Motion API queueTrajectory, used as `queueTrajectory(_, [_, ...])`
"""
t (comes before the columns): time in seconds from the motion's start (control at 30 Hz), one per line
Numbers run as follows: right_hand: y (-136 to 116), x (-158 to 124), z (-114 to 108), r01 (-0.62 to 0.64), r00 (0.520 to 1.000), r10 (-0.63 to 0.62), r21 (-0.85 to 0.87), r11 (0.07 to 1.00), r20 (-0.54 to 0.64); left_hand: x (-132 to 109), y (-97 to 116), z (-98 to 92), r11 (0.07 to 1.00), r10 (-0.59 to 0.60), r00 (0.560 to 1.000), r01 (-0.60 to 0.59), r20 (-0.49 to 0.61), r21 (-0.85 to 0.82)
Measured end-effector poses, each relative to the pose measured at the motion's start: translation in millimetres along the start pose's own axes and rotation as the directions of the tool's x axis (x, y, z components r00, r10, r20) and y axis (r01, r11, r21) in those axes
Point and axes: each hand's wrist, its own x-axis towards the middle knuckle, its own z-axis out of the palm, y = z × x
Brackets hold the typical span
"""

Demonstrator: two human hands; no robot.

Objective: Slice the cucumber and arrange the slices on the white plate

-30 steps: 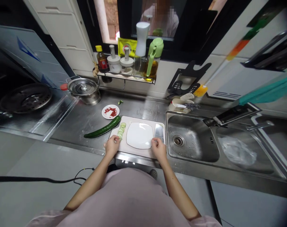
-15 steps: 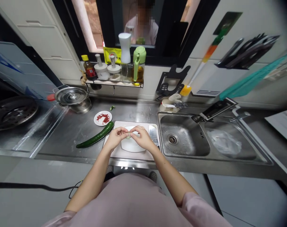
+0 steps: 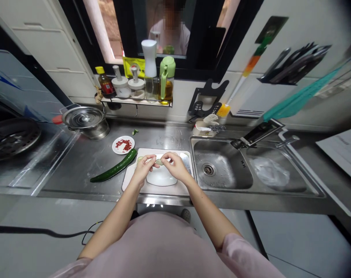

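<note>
Head view, the slice [image 3: 159, 162]: a thin piece, pale green and slightly translucent, its outline rounded; finer detail is too small to read. It is raised between the fingers, in front of the far half of the white plate, its height above the plate hard to judge.
Left hand [image 3: 145, 168]: closed in a pinch on the slice's left edge, thumb and forefinger drawn together.
Right hand [image 3: 174, 168]: also pinching, thumb and finger gripping the slice's right edge.
White plate [image 3: 161, 179]: glossy, squarish with rounded corners, resting on the cutting board beneath both hands.
Cutting board [image 3: 148, 189]: pale and flat on the steel desk [image 3: 68, 170], close to its front edge.
More slices [image 3: 139, 158]: pale green, on the board's left side, mostly hidden by the left hand.
Knife blade [image 3: 185, 159]: broad and shiny, lying on the board's right side, near the right hand.
Cucumber [image 3: 114, 170]: long, dark green and gently curved, glistening, on the desk with its far end just beside the board.
Small plate [image 3: 115, 149]: round and white, scattered with chopped red pieces [image 3: 126, 144], just beyond the cucumber.
Sink [image 3: 221, 173]: stainless steel, to the board's right.
</note>
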Motion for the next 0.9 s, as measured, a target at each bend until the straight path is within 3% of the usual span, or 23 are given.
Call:
queueTrajectory(0.13, [0, -2, -4, 0.129, 0.991, -0.127, -0.055, 0.99, 0.036, 3, 2, 2.8, 0.974, -0.187, 0.979, 0.195, 0.077, -0.114])
queueTrajectory(0.23, [2, -4, -7, 0.171, 0.985, -0.167, -0.081, 0.982, 0.052, 6, -1, 3.0, 0.957, -0.222, 0.969, 0.238, 0.108, -0.165])
queueTrajectory(0.5, [8, -10, -7, 0.117, 0.993, -0.113, -0.111, 0.987, 0.043, 14, -10, 7.6, 1.0, -0.013, 1.0, 0.013, -0.007, -0.009])
queueTrajectory(0.67, [9, -10, -2, 0.032, 0.999, -0.032, -0.083, 0.996, 0.009, 12, -10, 12.9, 0.994, 0.092, 0.996, -0.092, 0.001, -0.057])
queueTrajectory(0.9, [16, -9, 6, -0.034, 0.999, 0.033, -0.043, 0.999, -0.016, 12, -14, 15.9, 0.979, 0.203, 0.979, -0.203, -0.019, 0.017])
